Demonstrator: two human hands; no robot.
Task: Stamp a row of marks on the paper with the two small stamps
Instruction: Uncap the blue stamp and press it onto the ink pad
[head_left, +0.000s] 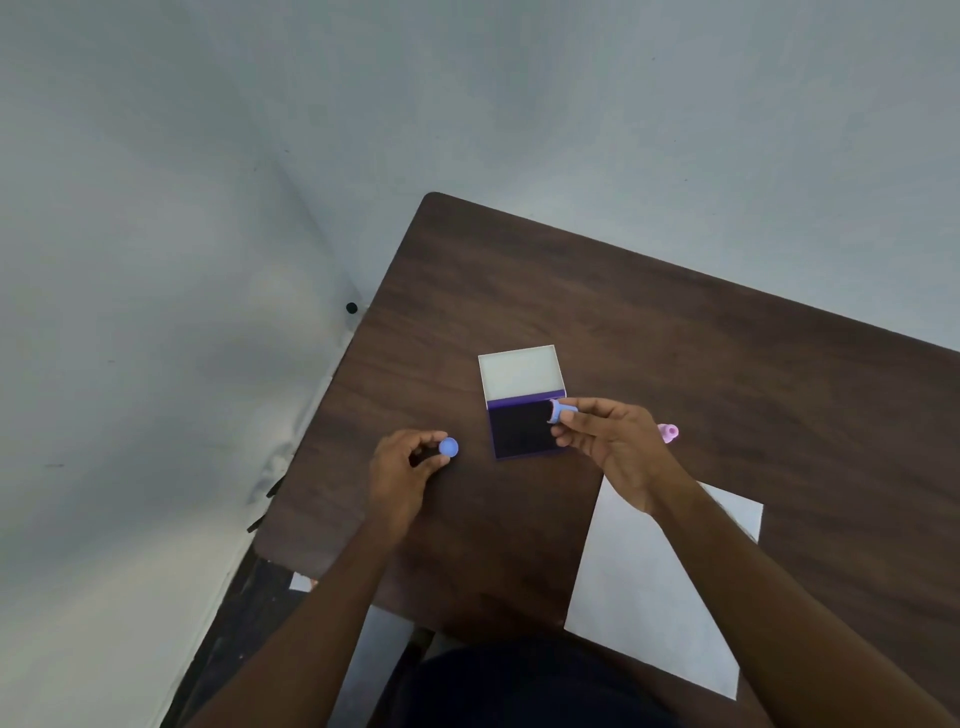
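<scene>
My right hand (605, 441) grips a small blue stamp (558, 410) sideways, its face over the right edge of the open purple ink pad (522, 428). My left hand (402, 470) pinches a round blue cap (448, 447) low over the table, left of the pad. A pink stamp (668, 433) lies on the table just behind my right hand, partly hidden by it. A white sheet of paper (649, 597) lies near the front edge, under my right forearm; no marks show on it.
The ink pad's white lid (519, 371) stands open at the back of the pad. The dark brown wooden table (675, 332) ends at a left edge near my left hand, with pale floor beyond. My dark-clothed lap shows at the bottom.
</scene>
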